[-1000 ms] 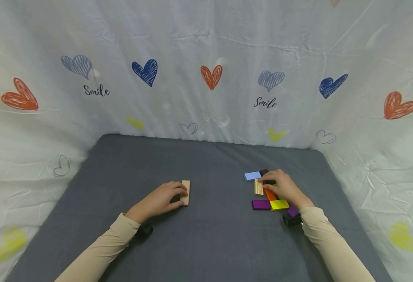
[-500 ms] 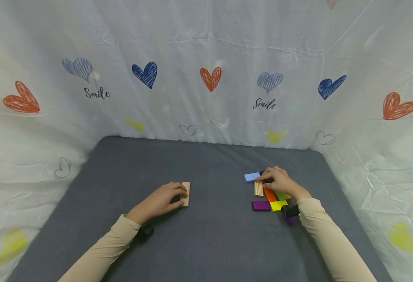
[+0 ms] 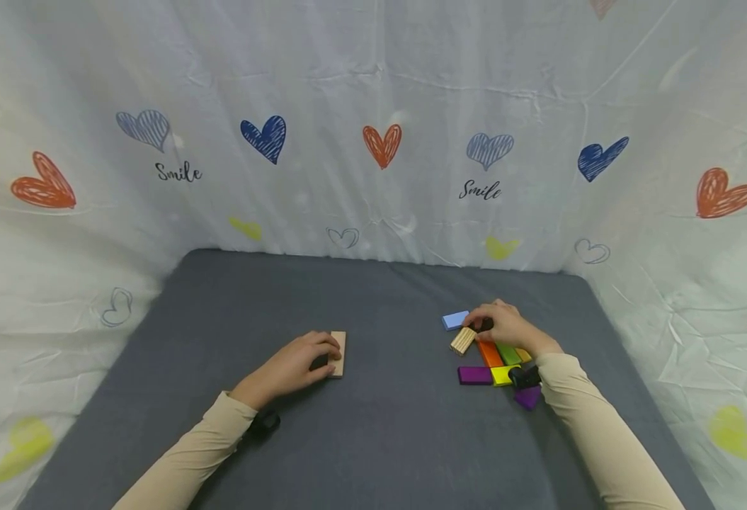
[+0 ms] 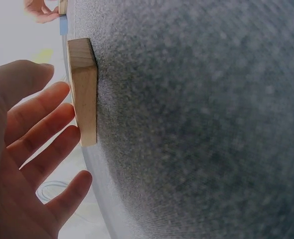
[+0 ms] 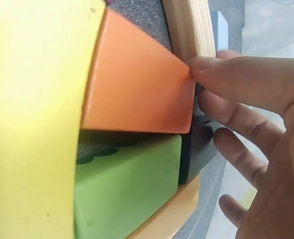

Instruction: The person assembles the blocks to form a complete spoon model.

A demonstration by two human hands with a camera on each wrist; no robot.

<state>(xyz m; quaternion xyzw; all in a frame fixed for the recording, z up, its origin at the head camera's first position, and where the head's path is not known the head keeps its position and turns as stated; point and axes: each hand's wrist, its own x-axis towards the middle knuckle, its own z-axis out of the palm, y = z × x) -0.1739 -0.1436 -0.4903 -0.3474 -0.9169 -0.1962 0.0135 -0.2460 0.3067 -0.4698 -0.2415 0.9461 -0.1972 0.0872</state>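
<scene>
My left hand (image 3: pixel 293 365) has its fingers over a plain wooden block (image 3: pixel 339 354) lying on the grey table. In the left wrist view the loosely spread fingertips touch the block (image 4: pixel 85 99), and the thumb stands away from it. On the right, my right hand (image 3: pixel 507 327) pinches a striped-grain wooden block (image 3: pixel 463 341), now slanted. The right wrist view shows thumb and forefinger at the end of this striped block (image 5: pixel 192 30); the other fingers hang near a dark block (image 5: pixel 203 147). An orange block (image 3: pixel 490 353) lies just beside the pinched one.
Around the right hand lie a light blue block (image 3: pixel 454 320), a green block (image 3: pixel 509 353), a yellow block (image 3: pixel 503 375) and a purple block (image 3: pixel 475 375). Another purple block (image 3: pixel 527 399) sits under the wrist camera. A white heart-printed curtain (image 3: pixel 379 191) hangs behind the table (image 3: pixel 386 439).
The striped wooden block has turned from straight to slanted, its near end swung left, in my right hand. That hand shifted slightly left earlier. My left hand stays at the plain block.
</scene>
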